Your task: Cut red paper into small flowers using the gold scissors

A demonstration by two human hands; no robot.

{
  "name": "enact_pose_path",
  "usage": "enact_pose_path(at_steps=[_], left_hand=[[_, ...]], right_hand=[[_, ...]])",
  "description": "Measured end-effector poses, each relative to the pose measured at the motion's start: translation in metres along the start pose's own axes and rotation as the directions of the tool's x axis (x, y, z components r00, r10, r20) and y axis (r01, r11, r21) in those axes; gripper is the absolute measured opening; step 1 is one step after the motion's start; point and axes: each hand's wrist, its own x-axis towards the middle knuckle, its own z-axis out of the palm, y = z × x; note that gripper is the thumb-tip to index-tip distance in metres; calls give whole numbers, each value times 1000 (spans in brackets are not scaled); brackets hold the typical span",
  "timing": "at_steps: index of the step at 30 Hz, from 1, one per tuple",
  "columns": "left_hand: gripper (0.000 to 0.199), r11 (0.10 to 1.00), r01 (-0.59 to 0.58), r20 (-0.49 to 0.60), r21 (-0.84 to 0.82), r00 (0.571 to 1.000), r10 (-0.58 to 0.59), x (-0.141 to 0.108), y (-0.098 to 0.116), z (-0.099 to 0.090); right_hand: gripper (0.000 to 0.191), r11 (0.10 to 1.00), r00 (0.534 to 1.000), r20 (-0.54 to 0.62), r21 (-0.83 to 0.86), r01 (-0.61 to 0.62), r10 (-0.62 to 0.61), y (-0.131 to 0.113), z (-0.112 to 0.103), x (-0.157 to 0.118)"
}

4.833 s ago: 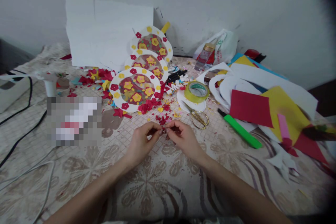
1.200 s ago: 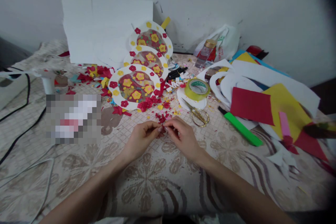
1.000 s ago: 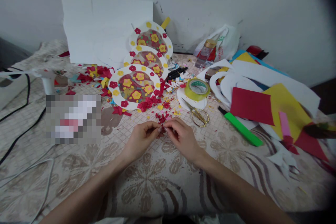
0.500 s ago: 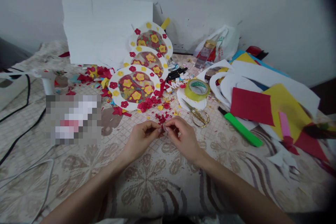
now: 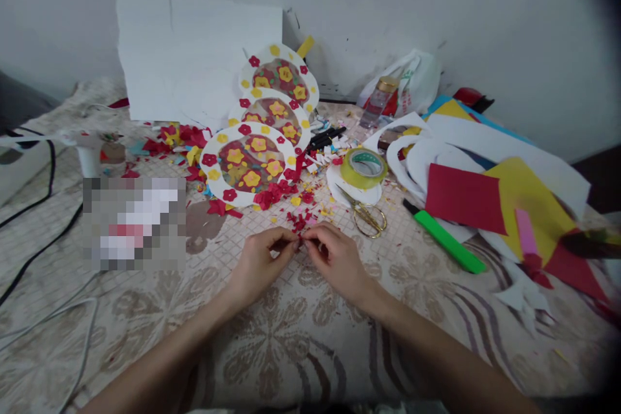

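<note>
My left hand [image 5: 264,263] and my right hand [image 5: 337,260] meet at the fingertips over the patterned cloth. Both are closed in a pinch around something small, perhaps a red scrap, mostly hidden by the fingers. Just beyond the fingertips lies a small heap of red paper bits [image 5: 299,218]. Behind it stand round white paper frames [image 5: 209,176] decorated with red and yellow flowers, overlapping one another. Gold-handled scissors [image 5: 369,220] lie to the right of my right hand, beside a yellow tape roll [image 5: 348,171] on a white paper disc [image 5: 334,189].
A green cutter [image 5: 451,242] lies at the right, near red paper [image 5: 466,200] and yellow paper [image 5: 524,187]. A bottle [image 5: 378,103] and plastic bag [image 5: 420,81] stand at the back. White board [image 5: 194,52] leans on the wall; cables [image 5: 48,187] run along the left.
The fingertips of my two hands have come slightly closer together. The whole view has shifted very slightly.
</note>
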Motion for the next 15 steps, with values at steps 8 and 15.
enact_pose_path(at_steps=[8, 15], left_hand=[[16, 925, 162, 153, -344, 982, -115, 6, -5, -4], [19, 926, 188, 154, -327, 977, -144, 7, -4, -4]], right_hand=[[6, 837, 924, 197, 392, -381, 328, 3, -2, 3], [6, 781, 897, 241, 442, -442, 372, 6, -1, 3]])
